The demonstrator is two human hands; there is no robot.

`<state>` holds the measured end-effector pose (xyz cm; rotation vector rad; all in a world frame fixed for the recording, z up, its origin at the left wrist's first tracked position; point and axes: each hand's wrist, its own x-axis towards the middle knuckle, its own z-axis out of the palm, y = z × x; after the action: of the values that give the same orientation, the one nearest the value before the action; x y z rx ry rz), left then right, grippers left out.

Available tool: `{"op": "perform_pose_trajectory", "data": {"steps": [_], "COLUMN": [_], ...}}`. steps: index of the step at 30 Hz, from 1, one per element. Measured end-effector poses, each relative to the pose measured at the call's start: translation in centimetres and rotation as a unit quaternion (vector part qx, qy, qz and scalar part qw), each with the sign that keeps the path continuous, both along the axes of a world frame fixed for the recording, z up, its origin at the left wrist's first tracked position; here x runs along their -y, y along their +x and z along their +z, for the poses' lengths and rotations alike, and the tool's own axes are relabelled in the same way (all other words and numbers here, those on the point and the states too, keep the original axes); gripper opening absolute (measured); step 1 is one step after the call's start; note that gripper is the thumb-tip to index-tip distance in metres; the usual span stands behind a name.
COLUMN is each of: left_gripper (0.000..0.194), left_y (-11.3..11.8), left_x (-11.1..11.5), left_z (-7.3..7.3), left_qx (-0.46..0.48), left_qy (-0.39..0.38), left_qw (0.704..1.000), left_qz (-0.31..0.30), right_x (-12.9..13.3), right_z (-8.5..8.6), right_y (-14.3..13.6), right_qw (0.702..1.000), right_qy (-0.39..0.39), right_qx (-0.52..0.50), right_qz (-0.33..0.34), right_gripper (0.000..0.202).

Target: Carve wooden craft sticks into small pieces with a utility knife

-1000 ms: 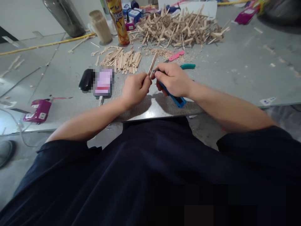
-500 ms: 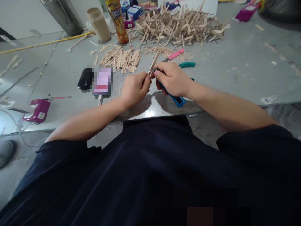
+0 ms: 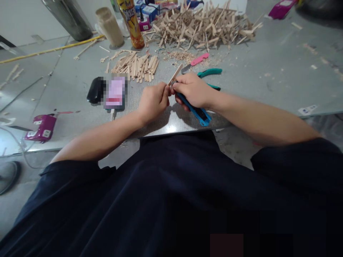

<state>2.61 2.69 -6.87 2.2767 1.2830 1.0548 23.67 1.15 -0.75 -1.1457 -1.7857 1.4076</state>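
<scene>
My left hand [image 3: 154, 101] is closed on a flat wooden craft stick [image 3: 176, 74], which slants up and to the right out of the fingers. Close beside it, my right hand [image 3: 193, 91] wraps round a blue utility knife [image 3: 197, 112], its handle end pointing down toward the table edge. The knife's tip meets the stick between the two hands, where fingers hide the blade. Just beyond lie a folding knife with a pink handle [image 3: 199, 59] and a tool with green handles [image 3: 211, 72], partly covered by my right hand.
Cut sticks [image 3: 139, 67] lie in a small pile, with a large heap of sticks [image 3: 203, 26] behind. Wood shavings [image 3: 182, 56] sit between. A phone [image 3: 115, 92], a black case [image 3: 96, 90], a bottle [image 3: 132, 25] and a jar [image 3: 109, 26] stand or lie to the left.
The stick has tilted further to the right in my left hand. My right hand and the utility knife have shifted slightly, showing more of the handle. The whole view has moved a little.
</scene>
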Motion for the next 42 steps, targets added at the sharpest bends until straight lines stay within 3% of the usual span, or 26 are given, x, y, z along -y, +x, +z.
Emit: {"op": "perform_pose_trajectory", "data": {"steps": [9, 14, 21, 26, 35, 42], "left_gripper": [0.06, 0.049, 0.045, 0.042, 0.041, 0.04], "left_y": [0.4, 0.7, 0.9, 0.7, 1.0, 1.1], "left_x": [0.0, -0.2, -0.2, -0.4, -0.3, 0.4], "left_z": [0.3, 1.0, 1.4, 1.5, 1.6, 2.2], "left_qx": [0.072, 0.123, 0.123, 0.095, 0.102, 0.06], "left_qy": [-0.064, -0.159, -0.22, -0.2, -0.195, -0.135], "left_qw": [0.994, 0.977, 0.964, 0.971, 0.973, 0.989], "left_qz": [-0.055, -0.078, -0.079, -0.093, -0.065, -0.031], "right_x": [-0.6, -1.0, -2.4, -2.4, -2.6, -1.8], "right_z": [0.7, 1.5, 1.5, 1.6, 1.3, 1.5], "right_y": [0.5, 1.3, 2.7, 3.0, 2.4, 1.6], "right_qw": [0.996, 0.994, 0.992, 0.987, 0.995, 0.997], "right_qy": [-0.083, -0.095, -0.082, -0.081, -0.054, -0.046], "right_qx": [-0.019, -0.03, 0.02, 0.05, 0.049, 0.06], "right_qz": [0.016, 0.047, 0.09, 0.132, 0.064, 0.022], "right_gripper": [0.037, 0.034, 0.031, 0.033, 0.029, 0.03]}}
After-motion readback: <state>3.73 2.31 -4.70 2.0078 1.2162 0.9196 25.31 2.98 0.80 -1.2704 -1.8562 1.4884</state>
